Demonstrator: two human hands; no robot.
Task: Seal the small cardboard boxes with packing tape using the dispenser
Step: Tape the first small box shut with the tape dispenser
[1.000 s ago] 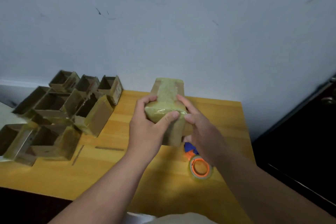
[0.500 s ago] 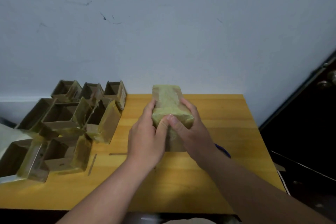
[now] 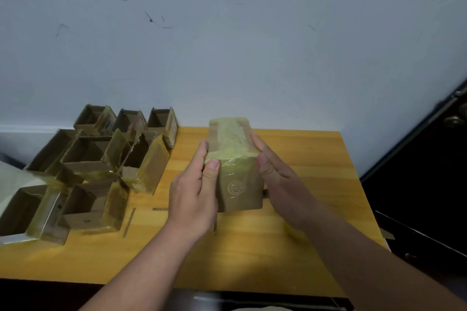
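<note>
Small brown cardboard box [image 3: 235,166], its top and upper front face covered with yellowish packing tape, standing on the yellow wooden table [image 3: 303,159] between the two hands. Its long axis runs away from the person, toward the wall. Left hand [image 3: 194,197] lies flat against the box's left side, fingers straight, thumb pressing the tape edge on the front face. Right hand [image 3: 280,179] mirrors it on the right side, fingers extended, thumb on the front corner. Both are equally near. Open unsealed cardboard boxes [image 3: 86,164] cluster at the left; the dispenser is not visible.
</note>
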